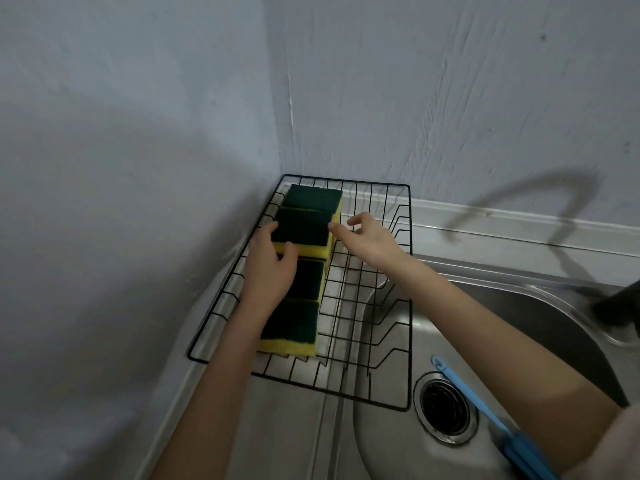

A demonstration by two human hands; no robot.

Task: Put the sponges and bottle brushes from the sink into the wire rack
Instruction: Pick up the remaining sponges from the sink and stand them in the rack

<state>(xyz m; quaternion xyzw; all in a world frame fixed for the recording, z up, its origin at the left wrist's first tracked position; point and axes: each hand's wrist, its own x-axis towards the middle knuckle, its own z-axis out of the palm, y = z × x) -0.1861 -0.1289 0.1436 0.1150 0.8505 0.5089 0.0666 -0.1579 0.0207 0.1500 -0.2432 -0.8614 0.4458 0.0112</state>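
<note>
A black wire rack (377,306) sits in the corner, partly over the steel sink (391,445). Several yellow sponges with dark green tops lie in a row along its left side. My left hand (268,268) grips the second sponge from the back (301,228) on its left and front edges. My right hand (367,239) touches that sponge's right edge with a fingertip, fingers spread, holding nothing. The nearest sponge (294,327) lies at the rack's front. A blue bottle brush (485,410) lies in the sink basin beside the drain, partly under my right forearm.
The sink drain (445,407) is at the basin's bottom. A dark faucet (620,306) stands at the right edge, casting a curved shadow on the wall. Walls close in behind and to the left of the rack.
</note>
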